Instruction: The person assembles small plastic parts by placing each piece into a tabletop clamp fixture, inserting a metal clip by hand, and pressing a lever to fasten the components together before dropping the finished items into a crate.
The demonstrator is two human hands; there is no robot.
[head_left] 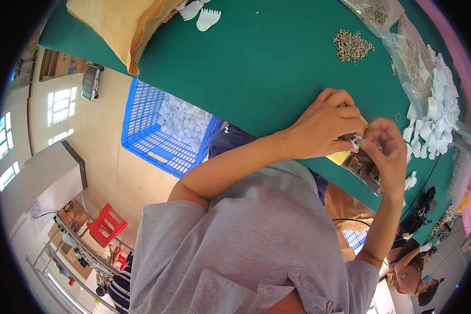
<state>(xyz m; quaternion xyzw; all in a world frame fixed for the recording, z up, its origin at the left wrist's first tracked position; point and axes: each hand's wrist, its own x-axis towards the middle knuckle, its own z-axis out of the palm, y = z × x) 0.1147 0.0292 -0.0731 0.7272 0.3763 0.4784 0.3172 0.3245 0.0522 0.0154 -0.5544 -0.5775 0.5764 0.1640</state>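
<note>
Over the near edge of the green table [235, 57], my two hands meet at a small whitish piece with a metal bit [355, 140]. My left hand [327, 125] is closed round it, fingers curled, with another bit of metal showing between the fingers. Thumb and fingertips of my right hand [386, 152] pinch at the piece's other side. The fingers hide most of it, so its exact kind cannot be told. Just below the hands sits a small open box [369, 183] with brownish metal parts inside. Something yellow [338, 158] lies beside that box.
White comb-shaped plastic pieces [439, 112] are heaped at the right, near clear bags [416, 57] of metal parts. A pile of small metal parts [352, 46] lies further back. A brown paper bag [123, 29] stands far left; a blue crate [165, 159] holds white pieces.
</note>
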